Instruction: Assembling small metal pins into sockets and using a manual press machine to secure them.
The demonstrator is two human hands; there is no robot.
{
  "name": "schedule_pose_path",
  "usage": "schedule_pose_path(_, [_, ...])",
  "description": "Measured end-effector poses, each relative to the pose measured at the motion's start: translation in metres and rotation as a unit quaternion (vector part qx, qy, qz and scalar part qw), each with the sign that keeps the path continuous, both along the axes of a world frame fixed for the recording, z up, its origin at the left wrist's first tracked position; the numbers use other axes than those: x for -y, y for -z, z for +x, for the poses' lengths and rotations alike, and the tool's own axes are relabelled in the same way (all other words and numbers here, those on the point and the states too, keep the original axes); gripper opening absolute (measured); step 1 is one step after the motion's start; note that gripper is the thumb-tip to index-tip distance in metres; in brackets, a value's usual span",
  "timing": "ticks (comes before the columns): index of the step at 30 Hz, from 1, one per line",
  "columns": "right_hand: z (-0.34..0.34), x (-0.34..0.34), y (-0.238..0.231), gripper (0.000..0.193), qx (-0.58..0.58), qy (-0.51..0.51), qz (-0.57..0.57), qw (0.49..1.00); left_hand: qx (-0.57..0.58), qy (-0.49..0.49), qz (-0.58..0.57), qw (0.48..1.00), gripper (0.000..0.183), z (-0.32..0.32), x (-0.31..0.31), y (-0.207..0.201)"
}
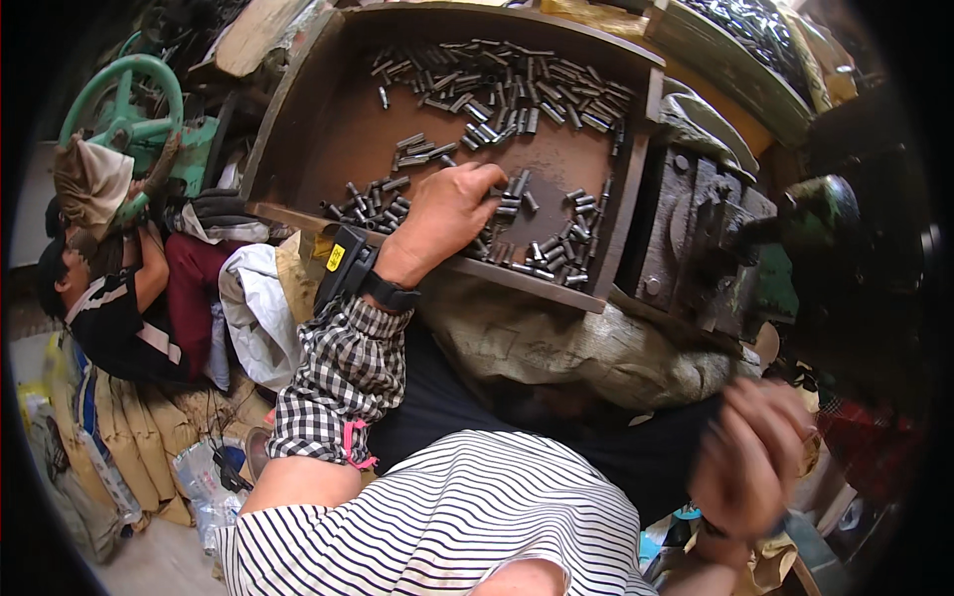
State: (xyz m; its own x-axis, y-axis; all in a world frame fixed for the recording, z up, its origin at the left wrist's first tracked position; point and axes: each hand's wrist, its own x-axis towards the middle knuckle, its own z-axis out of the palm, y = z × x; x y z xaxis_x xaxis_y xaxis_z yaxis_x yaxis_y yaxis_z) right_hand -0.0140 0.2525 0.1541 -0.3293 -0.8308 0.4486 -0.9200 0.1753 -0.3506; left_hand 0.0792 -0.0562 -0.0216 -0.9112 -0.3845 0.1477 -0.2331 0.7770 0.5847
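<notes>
My left hand [447, 214] reaches into a brown wooden tray [328, 129], its fingers curled down among short metal tubes [507, 199]. The fingertips are partly hidden, so what they pinch cannot be made out. A large heap of metal tubes [507, 84] lies along the tray's far side, with smaller heaps on its near side. My right hand [750, 452] is off the tray at the lower right, above my thigh. Motion blurs its bent fingers, and whether they hold anything does not show.
A dark, greasy machine [701, 228] stands right of the tray. Sacking [586, 343] hangs below the tray's near edge. Another person [129, 288] works at the left beside a green handwheel [124, 104]. A second container of metal pieces [740, 40] is at the far right.
</notes>
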Motion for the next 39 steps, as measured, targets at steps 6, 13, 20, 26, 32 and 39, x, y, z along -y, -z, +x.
schedule_pose_path(6, [-0.039,0.13,0.136,0.008,0.04,-0.007,0.076,0.996,0.061,0.053,-0.049,0.995,0.019,-0.002,-0.003,-0.017])
schedule_pose_path(13, [-0.06,0.198,0.184,0.013,-0.012,-0.12,0.127,0.984,0.073,0.08,-0.103,0.989,0.023,-0.012,-0.011,0.008])
schedule_pose_path(20, [-0.063,0.189,0.175,0.01,-0.02,-0.124,0.207,0.97,0.111,0.068,-0.215,0.968,0.017,-0.017,-0.024,0.007])
schedule_pose_path(26, [-0.055,0.163,0.163,0.017,0.052,-0.057,0.152,0.985,0.141,0.077,-0.293,0.942,0.006,-0.02,-0.031,-0.002])
schedule_pose_path(32, [-0.043,0.119,0.153,0.028,0.253,-0.03,-0.005,0.967,0.043,0.06,-0.199,0.977,0.011,-0.02,-0.03,0.002])
schedule_pose_path(39, [-0.053,0.109,0.15,0.022,0.729,0.035,-0.046,0.682,0.021,0.024,0.556,0.831,0.013,-0.032,-0.037,-0.014])
